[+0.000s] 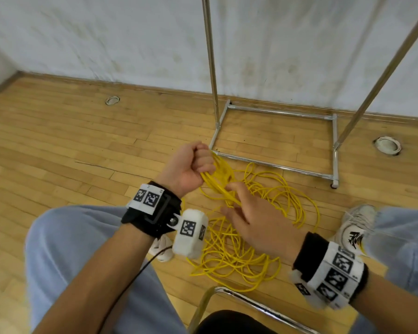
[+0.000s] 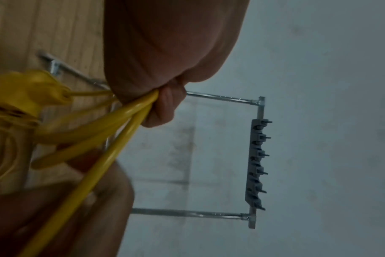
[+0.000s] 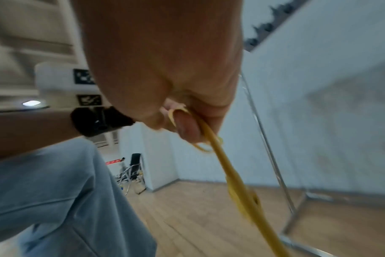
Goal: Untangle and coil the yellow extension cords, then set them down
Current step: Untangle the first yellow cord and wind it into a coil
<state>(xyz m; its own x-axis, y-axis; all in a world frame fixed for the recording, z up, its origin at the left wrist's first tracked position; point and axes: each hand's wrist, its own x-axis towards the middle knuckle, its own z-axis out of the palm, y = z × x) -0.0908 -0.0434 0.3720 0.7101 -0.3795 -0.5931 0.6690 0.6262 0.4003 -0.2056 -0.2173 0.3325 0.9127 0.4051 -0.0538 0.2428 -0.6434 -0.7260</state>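
While left hand (image 1: 190, 165) fists gathered loops of thin yellow plastic extension cord (image 1: 221, 175) | right hand (image 1: 256, 220) pinches one strand at 5 o'clock | risk: tugging may tighten floor tangle (image 1: 239, 249).

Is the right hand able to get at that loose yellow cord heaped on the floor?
Probably yes: the right hand hangs just above the floor pile with nothing between, though it already pinches a strand.

Wooden plank floor (image 1: 58, 141), scuffed white wall (image 1: 106, 37) behind. Chrome garment rack (image 1: 275, 112) standing against that wall. Two round floor sockets: one (image 1: 112, 100) left of rack, one (image 1: 387, 145) just right of it. Chrome chair frame (image 1: 251, 302) nearest the camera.
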